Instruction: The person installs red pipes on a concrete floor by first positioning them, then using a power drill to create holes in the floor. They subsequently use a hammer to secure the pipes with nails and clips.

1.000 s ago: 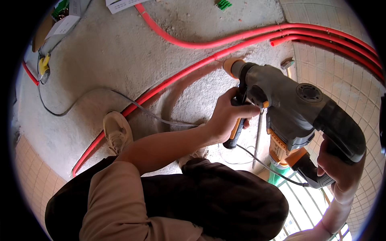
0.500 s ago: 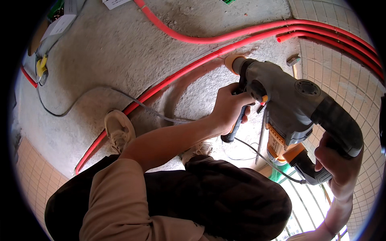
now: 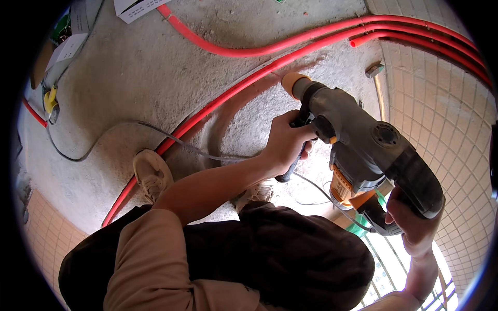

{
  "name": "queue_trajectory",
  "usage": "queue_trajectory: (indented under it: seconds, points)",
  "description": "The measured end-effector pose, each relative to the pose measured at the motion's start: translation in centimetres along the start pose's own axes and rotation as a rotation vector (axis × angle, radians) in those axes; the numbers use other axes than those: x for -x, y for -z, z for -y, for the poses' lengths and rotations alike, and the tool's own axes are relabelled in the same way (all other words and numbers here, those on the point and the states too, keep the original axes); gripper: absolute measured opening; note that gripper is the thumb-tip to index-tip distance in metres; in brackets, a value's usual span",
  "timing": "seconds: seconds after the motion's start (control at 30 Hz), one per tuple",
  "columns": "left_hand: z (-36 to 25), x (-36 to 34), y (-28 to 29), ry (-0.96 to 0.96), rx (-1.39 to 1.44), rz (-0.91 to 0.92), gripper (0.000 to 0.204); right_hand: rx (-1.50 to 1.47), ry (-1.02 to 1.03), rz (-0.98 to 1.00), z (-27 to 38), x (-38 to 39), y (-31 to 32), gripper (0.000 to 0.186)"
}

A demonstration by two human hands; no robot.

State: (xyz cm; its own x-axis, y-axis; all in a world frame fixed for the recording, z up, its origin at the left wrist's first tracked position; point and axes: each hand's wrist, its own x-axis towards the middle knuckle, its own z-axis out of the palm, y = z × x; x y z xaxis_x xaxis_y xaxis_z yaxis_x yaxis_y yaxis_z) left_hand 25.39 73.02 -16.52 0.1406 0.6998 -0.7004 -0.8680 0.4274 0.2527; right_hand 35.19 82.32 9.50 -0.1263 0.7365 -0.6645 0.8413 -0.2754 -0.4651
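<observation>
My left hand (image 3: 285, 140) is closed round the black side handle of a large grey, black and orange rotary hammer (image 3: 353, 129). My right hand (image 3: 407, 220) grips the tool's black rear handle at the lower right. Its orange front collar (image 3: 294, 85) points toward the upper left, just below a long red conduit (image 3: 236, 88); any bit beyond the collar is hard to make out. A grey power cord (image 3: 207, 154) crosses the floor and the conduit behind my left forearm.
Rough concrete floor (image 3: 114, 83), tiled walls (image 3: 430, 119), more red pipes (image 3: 420, 41) along the top right, white boxes (image 3: 132, 9), a yellow-handled tool (image 3: 51, 103) at left, a wooden-handled hammer (image 3: 378, 83), a bright barred window (image 3: 394, 264), my shoes (image 3: 153, 173) and knees.
Both hands and the rotary hammer have shifted left, my right hand most of all, uncovering more of the wooden-handled hammer. The grips look the same.
</observation>
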Motion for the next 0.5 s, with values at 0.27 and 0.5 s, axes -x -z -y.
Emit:
queue_trajectory:
  seconds: [0.27, 0.5]
  points:
    - [-0.1, -0.1, 0.2, 0.036, -0.044, -0.027, 0.019, 0.05, 0.101, 0.051, -2.2, 0.2, 0.4, 0.024]
    - [-0.5, 0.0, 0.3, -0.023, 0.038, -0.097, 0.009, 0.122, 0.232, 0.138, -0.3, -1.4, -0.6, 0.019]
